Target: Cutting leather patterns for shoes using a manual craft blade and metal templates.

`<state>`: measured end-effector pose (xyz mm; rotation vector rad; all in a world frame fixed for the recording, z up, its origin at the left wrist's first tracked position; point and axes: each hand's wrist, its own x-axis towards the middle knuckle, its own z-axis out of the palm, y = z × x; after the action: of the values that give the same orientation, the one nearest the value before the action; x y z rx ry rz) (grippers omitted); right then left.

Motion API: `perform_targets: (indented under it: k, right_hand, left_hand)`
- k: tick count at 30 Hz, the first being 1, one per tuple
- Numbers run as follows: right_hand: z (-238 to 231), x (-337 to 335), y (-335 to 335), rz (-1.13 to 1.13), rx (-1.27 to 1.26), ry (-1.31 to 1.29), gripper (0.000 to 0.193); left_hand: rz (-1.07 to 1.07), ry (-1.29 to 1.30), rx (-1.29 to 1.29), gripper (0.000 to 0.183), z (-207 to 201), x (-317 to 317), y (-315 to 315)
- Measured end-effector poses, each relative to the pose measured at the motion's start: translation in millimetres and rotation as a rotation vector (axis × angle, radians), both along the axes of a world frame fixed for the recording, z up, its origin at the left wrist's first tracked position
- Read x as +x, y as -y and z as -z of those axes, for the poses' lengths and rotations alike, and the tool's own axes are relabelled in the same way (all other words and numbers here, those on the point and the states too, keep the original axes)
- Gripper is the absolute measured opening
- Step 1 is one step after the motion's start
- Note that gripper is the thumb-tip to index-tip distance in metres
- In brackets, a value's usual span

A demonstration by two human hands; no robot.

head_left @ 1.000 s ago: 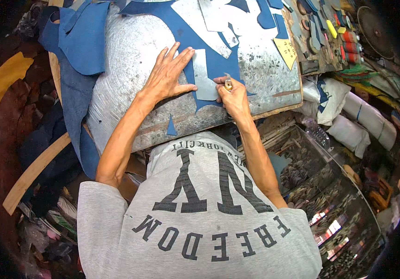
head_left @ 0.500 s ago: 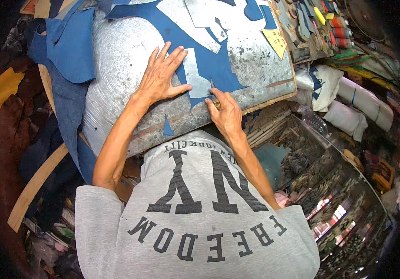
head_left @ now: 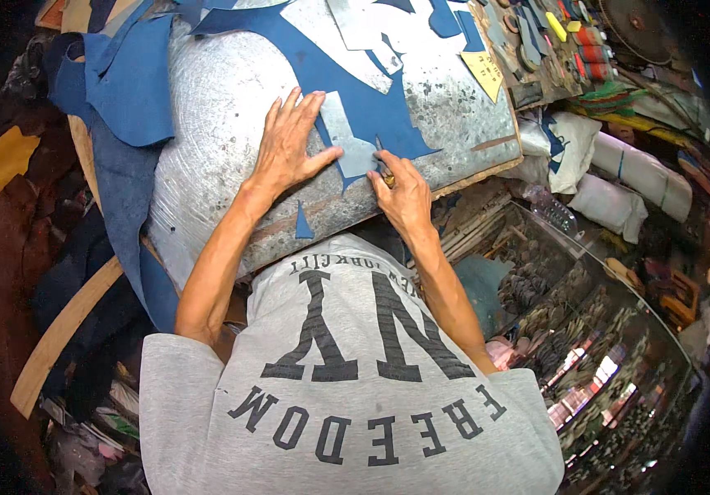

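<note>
Head view: the left hand [head_left: 289, 148] lies flat, fingers spread, pressing down on a pale template [head_left: 345, 142] that sits on the blue sheet [head_left: 371, 107]. The thumb reaches right along the template's near part. The right hand [head_left: 400, 194] is closed around a small knife [head_left: 385, 173], only its tip end showing past the knuckles, right at the template's near right edge. So both hands meet on the same spot, left one on top of the template, right one just beside it, touching or nearly touching the blue sheet.

The template's long axis runs from far to near, leaning slightly right. It sits just far of both hands, and the right hand is nearer to its cut edge.

All this lies on the metal-covered desk [head_left: 231, 107]. The desk's near edge is close: the right hand works just inside it, with little room toward the body. A small blue scrap [head_left: 303, 224] lies near that edge, left of the right hand. Far and right, more pale pieces [head_left: 346, 41] and blue offcuts lie on the metal. At the far right corner stand thread spools [head_left: 590, 49], well apart from the hands. More blue sheets [head_left: 128, 82] hang off the left side.
</note>
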<state>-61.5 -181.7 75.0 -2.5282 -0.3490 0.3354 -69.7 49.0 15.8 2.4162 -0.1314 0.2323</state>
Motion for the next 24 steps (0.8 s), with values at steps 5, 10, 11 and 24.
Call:
perform_targets:
  k: [5, 10, 11, 24]
  right_hand:
    - [3.1, -1.4, 4.4, -0.037, 0.031, 0.023, 0.039]
    - [-8.0, 5.2, 14.2, -0.073, 0.22, -0.048, 0.044]
    - [-5.6, 6.9, 21.0, -0.074, 0.222, -0.051, 0.044]
    - [-12.2, 111.8, 88.6, 0.444, 0.683, -0.461, 0.022]
  left_hand:
    - [-0.363, -0.084, -0.651, 0.052, -26.1, 5.0, 13.3]
    - [-0.329, -0.252, -1.148, 0.048, -26.7, 2.9, 9.7]
    - [-0.33, -0.292, -1.206, 0.048, -29.1, 3.3, 12.5]
    - [-0.268, -0.204, -0.542, 0.045, -16.7, 66.9, 54.9]
